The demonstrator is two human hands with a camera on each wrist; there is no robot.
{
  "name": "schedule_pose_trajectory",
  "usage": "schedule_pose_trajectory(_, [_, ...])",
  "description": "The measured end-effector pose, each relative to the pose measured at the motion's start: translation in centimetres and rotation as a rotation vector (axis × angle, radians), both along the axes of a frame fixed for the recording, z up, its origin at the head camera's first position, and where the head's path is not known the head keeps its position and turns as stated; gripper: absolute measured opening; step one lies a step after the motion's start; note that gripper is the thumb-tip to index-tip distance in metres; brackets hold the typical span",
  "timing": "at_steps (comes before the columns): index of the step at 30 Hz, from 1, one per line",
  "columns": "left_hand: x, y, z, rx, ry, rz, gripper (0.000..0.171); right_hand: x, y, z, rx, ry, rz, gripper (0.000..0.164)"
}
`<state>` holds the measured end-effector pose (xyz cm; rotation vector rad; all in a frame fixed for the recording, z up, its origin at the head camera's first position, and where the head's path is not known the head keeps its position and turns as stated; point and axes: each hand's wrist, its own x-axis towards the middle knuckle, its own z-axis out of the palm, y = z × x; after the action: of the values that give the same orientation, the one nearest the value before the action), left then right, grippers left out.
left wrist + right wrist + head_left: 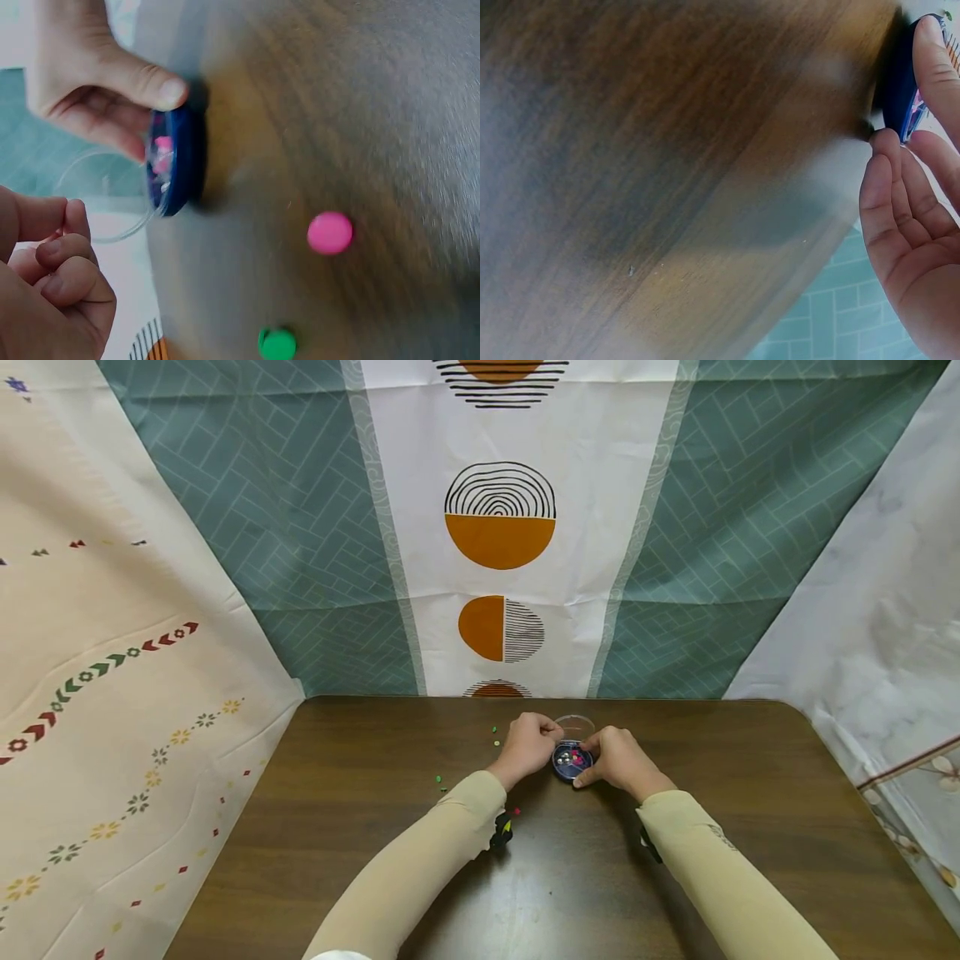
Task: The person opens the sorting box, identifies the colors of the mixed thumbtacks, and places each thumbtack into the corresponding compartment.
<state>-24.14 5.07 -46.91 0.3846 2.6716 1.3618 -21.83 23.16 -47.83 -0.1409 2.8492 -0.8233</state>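
Note:
A small round dark blue case stands with its clear lid raised on the far side. Dividers split its inside, where little pink pieces lie among clear or silvery ones. My right hand grips the case from the right, thumb on the near rim and fingers toward the back. On the left, my left hand has thumb and index fingertips pinched together at the lid's edge, the other fingers curled. In the right wrist view the case is partly covered by the right thumb.
Loose on the brown wooden table lie a pink piece and several green ones, one green piece close by it. More green pieces are left of the left forearm. A patterned curtain hangs behind the table's far edge.

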Motion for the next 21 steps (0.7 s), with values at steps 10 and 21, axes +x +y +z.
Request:
schedule_pose_trajectory(10, [0.1,-4.3,0.4,0.007,0.044,0.027,0.019,-0.1,0.0,0.3,0.004,0.007,0.002,0.069])
schedule_pose_trajectory(21, [2.0,-8.1,0.8,-0.103,0.111,-0.022,0.021,0.0,-0.2,0.0,0.005,-0.009,0.0,0.07])
